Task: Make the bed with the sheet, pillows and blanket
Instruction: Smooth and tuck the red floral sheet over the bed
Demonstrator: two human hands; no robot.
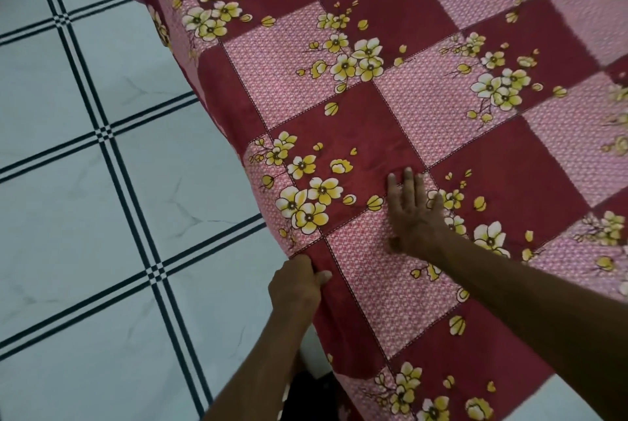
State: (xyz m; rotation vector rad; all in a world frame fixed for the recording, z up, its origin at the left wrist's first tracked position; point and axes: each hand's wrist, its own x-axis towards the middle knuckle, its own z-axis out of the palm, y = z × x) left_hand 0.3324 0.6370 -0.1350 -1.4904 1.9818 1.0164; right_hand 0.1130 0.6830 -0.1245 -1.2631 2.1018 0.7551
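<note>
head view: only one camera here, looking down over the side of the bed
sheet [401,104]: red and pink checkered thing with yellow-white flower bunches, spread over the top of the bed [210,87] and hanging down the left side toward the floor; looks pretty flat across the top, just a few soft wrinkles in the dark square above the right hand
left hand [297,284]: down at the bed's edge, fingers [323,275] curled round a fold of the sheet right where it drops over the side, so it's gripping the fabric, thumb side tucked in against the cloth
right hand [413,213]: lying palm down on top of the sheet, a bit further in from the edge, fingers straight and spread, nothing grasped, just pressing flat on a pink square next to a flower cluster
hands vs each other: near, not touching, left one lower and closer to the edge
floor [102,182]: pale marble-looking tiles with dark double stripes crossing in a grid, fills the left side
top right corner: something blurry and pale, maybe another bit of bedding, honestly can't tell
bottom: a dark patch between the forearms, close to the bed's side, too murky to name
</note>
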